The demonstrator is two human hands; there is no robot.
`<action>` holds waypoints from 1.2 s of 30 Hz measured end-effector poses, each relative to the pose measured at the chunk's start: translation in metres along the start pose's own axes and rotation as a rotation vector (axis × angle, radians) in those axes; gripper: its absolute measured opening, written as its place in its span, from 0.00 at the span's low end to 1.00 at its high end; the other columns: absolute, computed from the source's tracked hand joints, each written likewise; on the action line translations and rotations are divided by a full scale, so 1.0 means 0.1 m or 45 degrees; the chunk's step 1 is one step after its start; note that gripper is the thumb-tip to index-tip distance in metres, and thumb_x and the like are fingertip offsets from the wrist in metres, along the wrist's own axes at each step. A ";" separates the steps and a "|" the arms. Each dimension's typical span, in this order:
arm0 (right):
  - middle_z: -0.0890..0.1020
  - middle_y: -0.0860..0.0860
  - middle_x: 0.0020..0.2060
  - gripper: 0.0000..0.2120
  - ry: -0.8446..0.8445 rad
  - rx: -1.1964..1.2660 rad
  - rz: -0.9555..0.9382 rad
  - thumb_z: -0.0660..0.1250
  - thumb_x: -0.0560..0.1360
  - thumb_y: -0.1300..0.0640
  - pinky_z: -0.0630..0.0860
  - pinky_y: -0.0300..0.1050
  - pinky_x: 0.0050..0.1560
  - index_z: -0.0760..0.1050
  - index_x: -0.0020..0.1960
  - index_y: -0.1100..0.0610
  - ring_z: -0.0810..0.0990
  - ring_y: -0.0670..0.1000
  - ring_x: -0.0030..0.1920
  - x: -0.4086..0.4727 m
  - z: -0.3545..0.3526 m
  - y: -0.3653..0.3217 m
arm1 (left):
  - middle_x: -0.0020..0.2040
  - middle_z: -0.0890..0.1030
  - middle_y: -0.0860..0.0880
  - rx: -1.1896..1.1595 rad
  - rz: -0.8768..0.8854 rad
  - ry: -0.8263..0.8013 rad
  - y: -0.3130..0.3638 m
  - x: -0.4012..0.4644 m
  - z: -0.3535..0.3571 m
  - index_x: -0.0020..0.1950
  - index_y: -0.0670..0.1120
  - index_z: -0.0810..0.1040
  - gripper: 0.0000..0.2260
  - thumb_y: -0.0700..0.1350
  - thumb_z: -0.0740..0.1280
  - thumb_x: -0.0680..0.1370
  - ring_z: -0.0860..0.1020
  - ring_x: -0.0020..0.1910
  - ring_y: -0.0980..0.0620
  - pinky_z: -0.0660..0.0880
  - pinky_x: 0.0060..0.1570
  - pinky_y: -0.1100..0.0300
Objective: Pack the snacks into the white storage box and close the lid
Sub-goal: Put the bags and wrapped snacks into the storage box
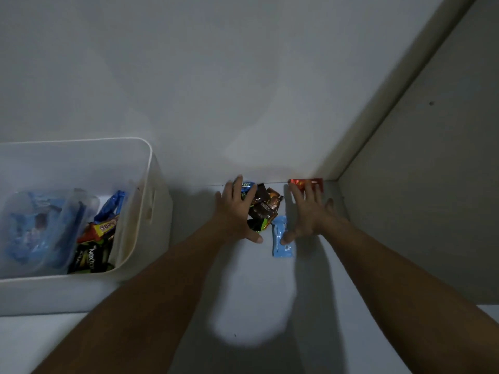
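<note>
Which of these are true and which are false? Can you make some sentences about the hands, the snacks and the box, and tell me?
1. The white storage box already has snacks in it. True.
2. A lid covers the box. False: it is open on top, and no lid is in view.
3. The red packet lies at the back, by the wall. True.
4. The left hand is reaching into the box. False: it rests on the pile of brown packets on the surface, right of the box.
5. The light blue packet lies between the two hands. True.
6. The right hand is a closed fist. False: its fingers are spread.
</note>
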State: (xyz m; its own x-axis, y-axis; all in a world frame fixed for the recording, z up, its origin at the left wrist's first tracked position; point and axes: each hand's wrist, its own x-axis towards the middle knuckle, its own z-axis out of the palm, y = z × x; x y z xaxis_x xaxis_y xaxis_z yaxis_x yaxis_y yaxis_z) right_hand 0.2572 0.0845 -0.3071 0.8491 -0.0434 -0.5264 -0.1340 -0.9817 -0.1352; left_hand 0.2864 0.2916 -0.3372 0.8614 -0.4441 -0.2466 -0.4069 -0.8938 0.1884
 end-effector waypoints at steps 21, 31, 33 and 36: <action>0.66 0.55 0.68 0.34 0.337 0.172 -0.035 0.73 0.67 0.45 0.67 0.53 0.67 0.67 0.70 0.49 0.60 0.57 0.70 -0.31 0.28 -0.12 | 0.61 0.73 0.42 -0.160 -0.117 0.339 0.03 -0.44 0.33 0.66 0.48 0.72 0.27 0.58 0.70 0.71 0.71 0.62 0.40 0.67 0.58 0.48; 0.73 0.56 0.59 0.14 0.385 0.379 0.011 0.77 0.68 0.55 0.73 0.45 0.55 0.82 0.52 0.57 0.71 0.56 0.60 -0.57 0.26 -0.26 | 0.40 0.77 0.44 -0.051 -0.121 0.412 -0.04 -0.75 0.34 0.50 0.47 0.80 0.16 0.47 0.77 0.65 0.78 0.38 0.42 0.75 0.27 0.54; 0.73 0.55 0.54 0.14 0.332 0.404 0.016 0.78 0.66 0.56 0.72 0.41 0.48 0.83 0.50 0.58 0.74 0.54 0.54 -0.60 0.21 -0.28 | 0.40 0.77 0.44 -0.146 -0.130 0.394 -0.04 -0.84 0.29 0.50 0.47 0.79 0.14 0.46 0.75 0.67 0.78 0.39 0.42 0.76 0.27 0.54; 0.75 0.52 0.49 0.11 0.313 0.437 -0.004 0.79 0.63 0.57 0.68 0.38 0.43 0.83 0.43 0.55 0.77 0.52 0.50 -0.62 0.10 -0.32 | 0.40 0.76 0.44 -0.245 -0.126 0.457 -0.05 -0.92 0.13 0.50 0.46 0.79 0.10 0.46 0.70 0.70 0.77 0.41 0.42 0.74 0.29 0.55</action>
State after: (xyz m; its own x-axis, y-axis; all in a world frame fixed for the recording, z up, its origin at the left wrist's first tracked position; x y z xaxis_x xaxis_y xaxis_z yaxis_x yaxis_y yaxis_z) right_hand 0.2034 0.1208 -0.2781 0.9409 -0.1244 -0.3151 -0.2584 -0.8650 -0.4301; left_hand 0.2057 0.3362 -0.3278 0.9586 -0.2765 0.0683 -0.2821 -0.8882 0.3627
